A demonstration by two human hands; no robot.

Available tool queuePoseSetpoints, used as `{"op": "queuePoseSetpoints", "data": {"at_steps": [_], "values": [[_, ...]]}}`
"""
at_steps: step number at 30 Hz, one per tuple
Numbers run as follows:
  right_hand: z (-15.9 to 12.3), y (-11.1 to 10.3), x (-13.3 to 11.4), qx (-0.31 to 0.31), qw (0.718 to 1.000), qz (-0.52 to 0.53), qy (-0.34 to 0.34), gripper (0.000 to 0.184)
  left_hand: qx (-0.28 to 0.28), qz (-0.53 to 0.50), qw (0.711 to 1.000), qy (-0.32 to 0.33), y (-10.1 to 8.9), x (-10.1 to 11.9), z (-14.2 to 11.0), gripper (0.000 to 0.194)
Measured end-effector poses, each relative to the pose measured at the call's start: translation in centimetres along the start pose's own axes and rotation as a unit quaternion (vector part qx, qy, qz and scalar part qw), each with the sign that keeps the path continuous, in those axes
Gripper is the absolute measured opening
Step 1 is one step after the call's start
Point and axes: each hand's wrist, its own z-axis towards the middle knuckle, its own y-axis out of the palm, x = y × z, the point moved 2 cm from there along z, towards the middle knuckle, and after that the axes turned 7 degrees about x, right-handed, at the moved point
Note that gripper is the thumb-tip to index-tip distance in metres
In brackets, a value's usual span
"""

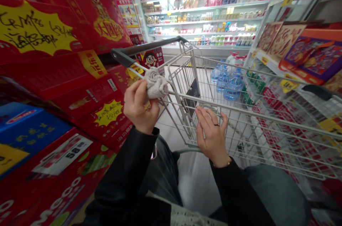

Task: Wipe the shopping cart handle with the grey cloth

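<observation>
A shopping cart (256, 119) of pale metal wire stands side-on in front of me, its dark handlebar (149, 46) towards the upper left. My left hand (141, 106) is closed on a crumpled grey cloth (156, 84), which is pressed around the cart's upper rail just below the handlebar. My right hand (213, 135) touches the side wires of the basket, fingers stretched out and slightly apart, with a ring on one finger. No item is held in that hand. The wire basket shows no goods inside.
Red gift boxes (64, 72) with yellow price signs are stacked close on my left. Large blue-tinted water bottles (232, 85) stand on the floor beyond the cart. Shelves of boxed goods (315, 53) line the right, and a lit refrigerated display (208, 8) fills the back.
</observation>
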Motion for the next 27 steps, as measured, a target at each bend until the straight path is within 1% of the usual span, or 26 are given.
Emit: {"op": "queuePoseSetpoints", "data": {"at_steps": [5,7,9,12,14,15,16,18,21,23,24,25,27], "values": [[0.1,-0.1,-0.1,0.003,1.000,-0.007,-0.006,0.062,-0.111,-0.010,0.994,0.012,-1.1,0.9,-6.5,0.052],[0.2,-0.1,-0.1,-0.002,1.000,-0.006,-0.005,0.061,-0.127,-0.011,0.992,0.007,-1.2,0.7,-7.5,0.050],[0.2,-0.2,-0.1,-0.005,1.000,-0.002,-0.004,0.060,-0.113,-0.007,0.994,0.002,-1.0,0.1,-6.5,0.048],[0.2,-0.2,-0.2,0.004,1.000,-0.001,-0.006,0.057,-0.066,0.004,0.998,0.009,-0.4,-1.0,-2.2,0.048],[0.3,-0.2,-0.2,0.007,1.000,-0.003,-0.009,0.055,-0.014,0.011,1.000,0.020,-0.1,-1.6,0.6,0.049],[0.2,-0.2,-0.2,0.008,1.000,-0.004,-0.010,0.055,-0.001,0.008,1.000,0.030,-0.1,-1.7,1.6,0.049],[0.2,-0.2,-0.2,0.007,1.000,-0.005,-0.009,0.055,-0.002,0.003,1.000,0.027,-0.1,-1.8,2.1,0.051],[0.2,-0.2,-0.2,0.006,1.000,-0.004,-0.007,0.056,-0.038,-0.012,0.999,0.021,-0.4,-1.5,1.5,0.052],[0.1,-0.2,-0.2,0.006,1.000,-0.006,-0.005,0.055,-0.126,-0.027,0.992,0.016,-1.0,-0.6,-1.9,0.049],[0.1,-0.3,-0.1,0.007,1.000,-0.008,-0.006,0.053,-0.167,-0.033,0.985,0.014,-1.4,-0.4,-3.9,0.046],[0.1,-0.3,-0.1,0.006,1.000,-0.009,-0.007,0.052,-0.172,-0.041,0.984,0.014,-1.5,-0.5,-4.2,0.047],[0.1,-0.3,-0.1,0.006,1.000,-0.009,-0.008,0.052,-0.165,-0.049,0.985,0.014,-1.6,-0.7,-4.0,0.047],[0.0,-0.2,0.0,0.004,1.000,-0.012,-0.009,0.050,-0.127,-0.059,0.990,0.016,-1.5,-1.5,-2.1,0.049]]}}
